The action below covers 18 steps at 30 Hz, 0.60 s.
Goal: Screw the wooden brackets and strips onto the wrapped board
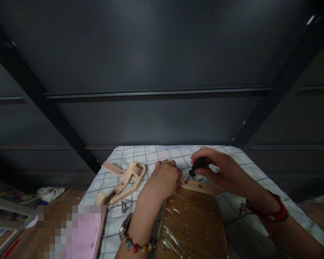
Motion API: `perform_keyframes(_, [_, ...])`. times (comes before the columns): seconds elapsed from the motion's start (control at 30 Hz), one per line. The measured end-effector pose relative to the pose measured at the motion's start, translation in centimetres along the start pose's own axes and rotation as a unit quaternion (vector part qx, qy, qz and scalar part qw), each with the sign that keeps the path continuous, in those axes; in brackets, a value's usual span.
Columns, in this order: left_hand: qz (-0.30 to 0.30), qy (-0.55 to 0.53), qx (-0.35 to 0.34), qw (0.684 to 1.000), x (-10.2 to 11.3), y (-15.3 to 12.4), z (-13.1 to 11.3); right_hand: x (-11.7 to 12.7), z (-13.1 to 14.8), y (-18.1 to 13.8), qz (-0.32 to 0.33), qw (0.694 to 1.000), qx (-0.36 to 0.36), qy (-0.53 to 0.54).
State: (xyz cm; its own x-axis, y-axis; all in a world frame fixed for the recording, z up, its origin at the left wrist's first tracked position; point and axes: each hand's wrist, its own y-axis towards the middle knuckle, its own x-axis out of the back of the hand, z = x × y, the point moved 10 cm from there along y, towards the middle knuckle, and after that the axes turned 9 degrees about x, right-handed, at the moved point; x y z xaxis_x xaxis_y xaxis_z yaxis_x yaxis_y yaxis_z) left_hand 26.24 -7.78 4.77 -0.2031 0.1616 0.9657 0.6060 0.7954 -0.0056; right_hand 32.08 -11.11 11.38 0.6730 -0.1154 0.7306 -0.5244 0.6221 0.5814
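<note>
My right hand [216,165] grips the black handle of a short screwdriver [198,165]. The tool leans, its tip down at a hole near the left end of a pale wooden strip [205,187]. That strip lies along the far edge of a brown board [191,223] wrapped in clear film. Closed over the strip's left end is my left hand [169,178], its fingertips partly hidden. Left of it, several pale wooden pieces [126,180] with holes rest joined or stacked; I cannot tell which. A few small metal screws [125,205] lie between those pieces and my left forearm.
A checked white cloth [156,151] covers the table. Dark grey panels [162,118] stand right behind it. At the lower left is a pink sheet or box [83,233], partly pixelated. A pale shelf frame [10,208] stands by the wooden floor further left.
</note>
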Motion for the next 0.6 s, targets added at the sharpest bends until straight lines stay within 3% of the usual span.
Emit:
perform_keyframes(0.27, [-0.002, 0.015, 0.001, 1.000, -0.1, 0.0, 0.0, 1.0, -0.5, 0.1, -0.045, 0.992, -0.057, -0.101])
perform_keyframes(0.47, [-0.006, 0.026, -0.001, 1.000, -0.2, 0.1, 0.0, 0.9, -1.2, -0.1, -0.070, 0.986, -0.108, -0.107])
perform_keyframes(0.6, [-0.010, 0.031, 0.002, 0.999, -0.3, 0.2, 0.1, 0.9, -0.8, -0.3, -0.113, 0.978, -0.094, -0.147])
